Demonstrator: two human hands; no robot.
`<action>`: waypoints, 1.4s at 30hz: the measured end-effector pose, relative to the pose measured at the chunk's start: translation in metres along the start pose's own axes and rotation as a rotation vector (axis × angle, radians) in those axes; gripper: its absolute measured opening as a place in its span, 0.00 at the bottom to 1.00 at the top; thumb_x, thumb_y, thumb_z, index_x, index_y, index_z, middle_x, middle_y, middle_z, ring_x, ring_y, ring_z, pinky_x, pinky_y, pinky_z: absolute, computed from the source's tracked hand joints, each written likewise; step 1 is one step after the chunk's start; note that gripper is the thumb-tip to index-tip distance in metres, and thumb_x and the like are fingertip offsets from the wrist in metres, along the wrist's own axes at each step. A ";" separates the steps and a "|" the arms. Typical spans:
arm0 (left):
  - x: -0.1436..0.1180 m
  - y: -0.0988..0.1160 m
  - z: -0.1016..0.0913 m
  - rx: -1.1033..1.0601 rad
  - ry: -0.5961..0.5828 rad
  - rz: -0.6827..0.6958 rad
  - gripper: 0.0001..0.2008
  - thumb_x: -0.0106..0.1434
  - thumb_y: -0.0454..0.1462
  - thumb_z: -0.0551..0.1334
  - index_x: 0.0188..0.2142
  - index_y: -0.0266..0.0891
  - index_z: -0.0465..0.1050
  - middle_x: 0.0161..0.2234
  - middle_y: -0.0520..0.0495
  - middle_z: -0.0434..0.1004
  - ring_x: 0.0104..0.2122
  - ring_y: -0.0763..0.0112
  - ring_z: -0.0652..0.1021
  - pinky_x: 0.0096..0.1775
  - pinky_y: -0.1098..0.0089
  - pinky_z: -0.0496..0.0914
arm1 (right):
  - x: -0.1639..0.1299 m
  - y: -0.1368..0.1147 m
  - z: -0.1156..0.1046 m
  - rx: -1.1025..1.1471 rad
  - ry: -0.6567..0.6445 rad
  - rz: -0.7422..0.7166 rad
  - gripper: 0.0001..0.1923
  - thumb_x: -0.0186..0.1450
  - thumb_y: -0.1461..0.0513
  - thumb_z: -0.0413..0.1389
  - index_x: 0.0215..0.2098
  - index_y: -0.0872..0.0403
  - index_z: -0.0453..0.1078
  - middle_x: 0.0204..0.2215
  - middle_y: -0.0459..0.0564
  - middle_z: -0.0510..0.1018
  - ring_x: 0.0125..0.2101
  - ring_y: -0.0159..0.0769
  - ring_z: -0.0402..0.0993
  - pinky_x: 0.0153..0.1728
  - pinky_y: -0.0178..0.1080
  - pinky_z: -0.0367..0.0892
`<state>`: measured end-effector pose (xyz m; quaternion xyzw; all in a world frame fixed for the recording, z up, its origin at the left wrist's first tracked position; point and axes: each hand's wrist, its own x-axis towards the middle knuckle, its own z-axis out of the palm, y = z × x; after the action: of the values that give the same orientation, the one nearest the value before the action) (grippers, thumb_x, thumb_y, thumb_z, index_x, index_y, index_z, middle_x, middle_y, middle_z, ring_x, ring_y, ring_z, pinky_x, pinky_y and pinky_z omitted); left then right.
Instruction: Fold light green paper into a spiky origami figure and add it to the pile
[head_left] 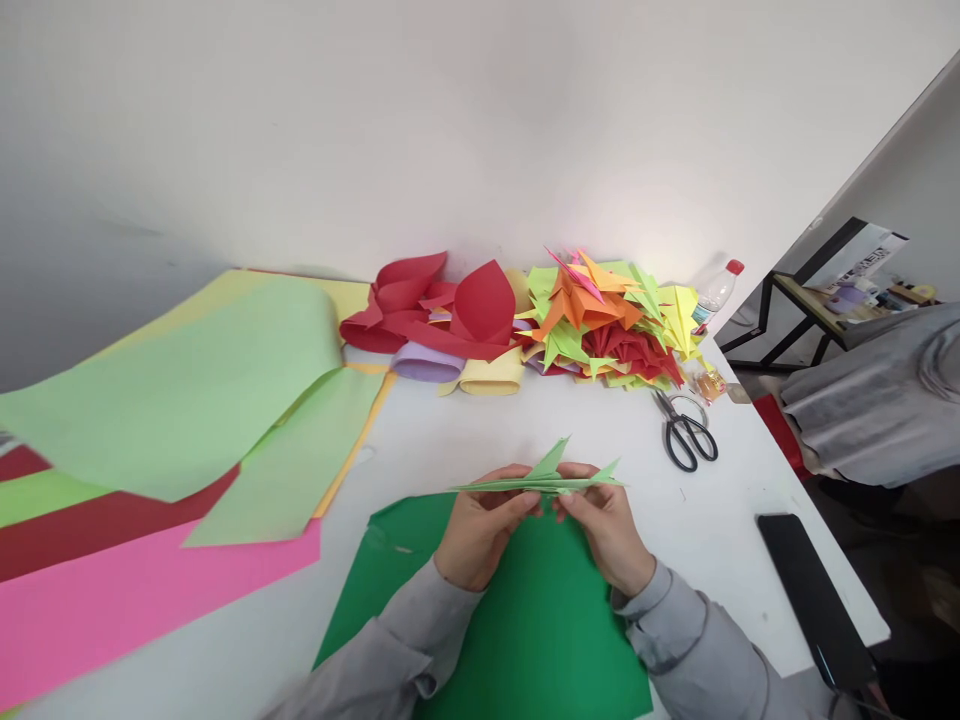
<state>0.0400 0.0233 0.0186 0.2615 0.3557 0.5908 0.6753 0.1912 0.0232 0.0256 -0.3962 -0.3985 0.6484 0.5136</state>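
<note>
A light green folded paper figure [551, 482] with pointed tips is held up between both hands. My left hand [486, 530] pinches it near its middle, thumb at the front edge. Just to the right, my right hand [606, 532] grips the same figure with the thumb pressed against it. Fingers behind the paper are partly hidden. Beneath the hands lies a dark green sheet [540, 620] on the white table [420, 455].
Large pale green sheets [195, 390] and a pink sheet [150, 600] spread over the left. Rolled red paper [484, 305] and a pile of folded paper shapes [600, 310] line the wall. Scissors [686, 435], a bottle [718, 290] and a black phone [814, 600] lie right.
</note>
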 end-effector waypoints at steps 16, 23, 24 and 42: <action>-0.002 0.003 0.002 0.084 0.000 -0.035 0.23 0.42 0.40 0.76 0.39 0.38 0.78 0.34 0.45 0.82 0.37 0.62 0.79 0.39 0.65 0.74 | -0.004 -0.008 0.000 -0.187 0.175 -0.248 0.12 0.56 0.59 0.66 0.26 0.53 0.67 0.25 0.44 0.73 0.26 0.31 0.70 0.29 0.35 0.66; -0.004 0.003 0.009 0.323 0.026 0.124 0.15 0.46 0.40 0.74 0.32 0.37 0.76 0.29 0.48 0.79 0.31 0.66 0.78 0.37 0.66 0.74 | -0.002 -0.005 -0.001 -0.211 0.208 -0.305 0.11 0.59 0.58 0.63 0.26 0.53 0.66 0.24 0.43 0.70 0.25 0.30 0.68 0.27 0.35 0.66; -0.004 0.003 0.009 0.315 0.027 0.121 0.15 0.45 0.40 0.74 0.31 0.38 0.76 0.28 0.48 0.79 0.29 0.66 0.78 0.35 0.67 0.75 | -0.002 -0.006 -0.002 -0.226 0.215 -0.311 0.11 0.59 0.58 0.63 0.26 0.53 0.66 0.24 0.43 0.70 0.25 0.30 0.68 0.27 0.35 0.66; -0.006 0.002 0.006 0.240 -0.009 0.042 0.14 0.45 0.43 0.74 0.30 0.37 0.79 0.25 0.49 0.78 0.25 0.71 0.73 0.28 0.70 0.70 | -0.008 -0.012 -0.008 -0.534 0.122 -0.424 0.02 0.59 0.63 0.63 0.31 0.50 0.79 0.26 0.46 0.73 0.27 0.32 0.71 0.28 0.35 0.65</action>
<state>0.0434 0.0183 0.0244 0.3506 0.4152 0.5569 0.6281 0.2037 0.0182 0.0342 -0.4629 -0.5961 0.3755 0.5380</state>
